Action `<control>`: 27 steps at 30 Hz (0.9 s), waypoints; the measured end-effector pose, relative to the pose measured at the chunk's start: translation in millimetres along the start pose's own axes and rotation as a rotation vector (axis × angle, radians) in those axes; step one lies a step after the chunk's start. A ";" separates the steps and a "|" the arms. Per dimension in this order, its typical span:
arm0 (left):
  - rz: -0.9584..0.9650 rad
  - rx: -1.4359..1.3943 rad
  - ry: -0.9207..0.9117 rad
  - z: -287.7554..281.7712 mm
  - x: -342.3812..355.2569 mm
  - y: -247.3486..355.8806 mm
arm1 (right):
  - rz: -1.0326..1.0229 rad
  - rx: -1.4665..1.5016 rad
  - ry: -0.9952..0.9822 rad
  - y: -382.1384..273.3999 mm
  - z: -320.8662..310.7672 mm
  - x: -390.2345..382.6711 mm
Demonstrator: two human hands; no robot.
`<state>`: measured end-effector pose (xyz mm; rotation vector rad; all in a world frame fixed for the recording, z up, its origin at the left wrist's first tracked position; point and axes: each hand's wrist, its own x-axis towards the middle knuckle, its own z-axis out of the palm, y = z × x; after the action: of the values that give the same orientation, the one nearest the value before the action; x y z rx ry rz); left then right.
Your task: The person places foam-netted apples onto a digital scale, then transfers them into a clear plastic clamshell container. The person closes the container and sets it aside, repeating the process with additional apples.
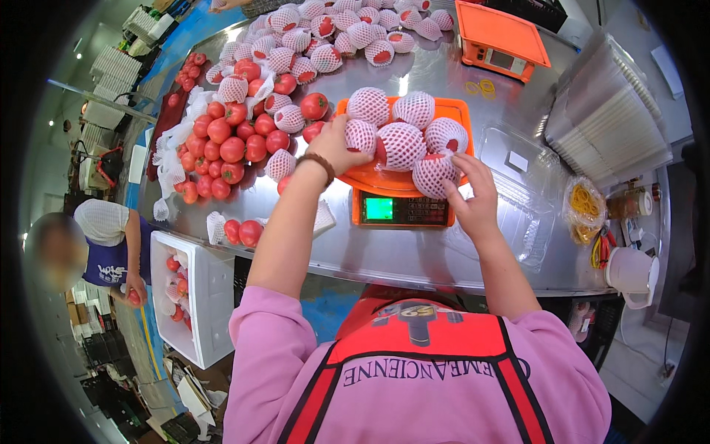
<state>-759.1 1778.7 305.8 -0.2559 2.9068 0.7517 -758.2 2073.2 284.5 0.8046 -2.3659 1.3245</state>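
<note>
Several tomatoes in white foam nets, one of them a large netted tomato (401, 146), sit on the orange tray (464, 109) of a digital scale (403, 209) with a lit green display. My left hand (336, 148) is closed round a netted tomato (361, 137) at the tray's left side; its fingertips are partly hidden. At the front right of the tray, my right hand (475, 198) grips another netted tomato (433, 176) between thumb and fingers. A bare tomato (313, 106) lies just left of the tray.
Bare tomatoes (231, 149) and netted tomatoes (325, 58) are heaped left and far on the metal table (333, 255). Right are a second orange scale (503, 37), stacked clear trays (606, 111) and rubber bands (584, 207). A foam box (214, 325) stands near a co-worker (111, 244).
</note>
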 end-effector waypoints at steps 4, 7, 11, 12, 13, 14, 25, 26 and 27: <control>-0.045 -0.123 0.370 28.2 -21.5 -11.3 | 0.092 0.041 0.016 8.7 -11.6 -16.6; -0.070 -0.646 0.467 38.8 -40.6 -42.1 | 0.172 0.052 -0.021 18.9 -26.6 -27.1; 0.007 -1.678 0.445 40.6 -104.9 -77.4 | 0.365 0.016 -0.072 60.0 -42.9 -55.8; -0.080 -1.796 0.494 45.0 -126.7 -95.0 | 0.412 -0.045 -0.131 73.3 -46.1 -64.9; -0.183 -1.784 0.558 52.5 -146.6 -116.2 | 0.458 -0.103 -0.189 89.0 -48.5 -74.1; -0.283 -1.771 0.617 63.2 -160.8 -135.3 | 0.503 -0.165 -0.243 106.5 -50.1 -82.6; -0.629 -0.723 0.915 136.7 -159.7 -173.2 | 0.166 -0.487 -0.571 156.1 -70.8 -123.7; -0.630 -0.588 0.911 138.3 -159.7 -172.9 | 0.149 -0.468 -0.600 156.9 -76.3 -125.6; -0.630 -0.454 0.906 140.5 -159.4 -173.1 | 0.118 -0.444 -0.602 158.1 -83.6 -125.8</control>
<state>-558.1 1719.4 129.2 -1.8727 2.9356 1.4042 -754.8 2250.2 156.2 1.0340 -3.0458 0.5805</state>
